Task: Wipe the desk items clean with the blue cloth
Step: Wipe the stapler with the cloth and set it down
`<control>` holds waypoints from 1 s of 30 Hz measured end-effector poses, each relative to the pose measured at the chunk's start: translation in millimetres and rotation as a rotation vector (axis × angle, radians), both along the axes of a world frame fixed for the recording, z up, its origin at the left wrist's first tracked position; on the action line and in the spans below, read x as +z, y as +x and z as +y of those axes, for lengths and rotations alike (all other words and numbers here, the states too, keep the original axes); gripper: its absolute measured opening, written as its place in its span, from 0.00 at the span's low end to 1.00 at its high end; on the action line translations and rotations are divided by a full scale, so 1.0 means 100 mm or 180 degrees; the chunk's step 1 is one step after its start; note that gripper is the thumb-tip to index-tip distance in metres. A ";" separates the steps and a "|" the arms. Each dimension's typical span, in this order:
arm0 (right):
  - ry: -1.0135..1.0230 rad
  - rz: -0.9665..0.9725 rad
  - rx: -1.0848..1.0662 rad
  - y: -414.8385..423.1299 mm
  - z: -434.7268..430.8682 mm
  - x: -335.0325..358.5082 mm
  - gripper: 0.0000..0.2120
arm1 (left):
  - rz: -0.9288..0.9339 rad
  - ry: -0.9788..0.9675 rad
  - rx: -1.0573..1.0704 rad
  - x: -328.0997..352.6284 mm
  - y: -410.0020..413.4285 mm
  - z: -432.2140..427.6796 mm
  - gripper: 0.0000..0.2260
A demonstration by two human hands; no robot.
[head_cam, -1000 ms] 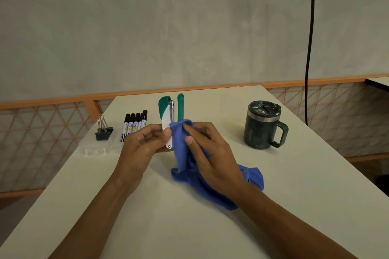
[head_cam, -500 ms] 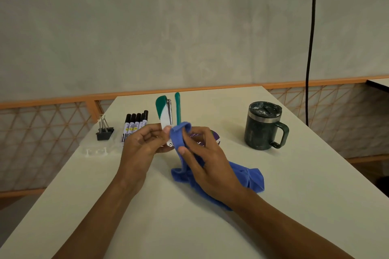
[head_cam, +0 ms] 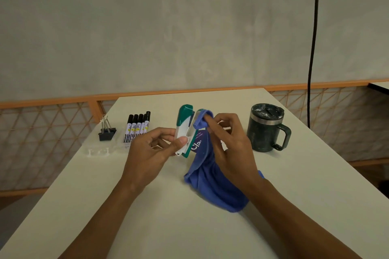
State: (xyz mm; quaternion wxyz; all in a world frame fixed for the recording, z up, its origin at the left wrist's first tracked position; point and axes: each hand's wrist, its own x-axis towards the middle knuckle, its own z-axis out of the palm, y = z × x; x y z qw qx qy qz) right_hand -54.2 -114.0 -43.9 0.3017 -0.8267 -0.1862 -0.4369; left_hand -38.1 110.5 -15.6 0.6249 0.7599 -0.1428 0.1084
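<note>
Above the middle of the table [head_cam: 147,227], the stapler [head_cam: 182,126] is held off the surface. It is nearly upright and splayed open, with its hinge end low and its free ends high. The long axis runs from the left hand [head_cam: 151,150] up and away from the person. That hand's grip pinches the lower end, thumb flat on the white face, with the other fingers hidden behind.

The right hand [head_cam: 229,143] sits just right of the stapler. Its grip pinches a fold of the cloth [head_cam: 212,181] over the top of the inner metal rail. The rest of the cloth hangs down and bunches on the table under the right wrist.

The unwiped length of the rail lies below the right grip, toward the hinge and the left thumb. The next stroke would likely be a downward pull along that axis, with the left hand as anchor. The right hand is the nearer one to the mug [head_cam: 265,132], and the left is nearer the markers [head_cam: 137,127] and binder clip [head_cam: 107,132].

A purple label [head_cam: 196,145] on the stapler's lower arm, beside the cloth, shows white letters "Cla" before the cloth cuts it off. The small print above it is too small to read, as is the print on the markers' white-and-yellow labels. No writing is visible on the mug.
</note>
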 end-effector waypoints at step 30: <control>-0.0960 0.0043 -0.0844 0.01 -0.20 0.14 0.14 | -0.0584 0.0916 0.0177 -0.06 0.05 0.05 0.16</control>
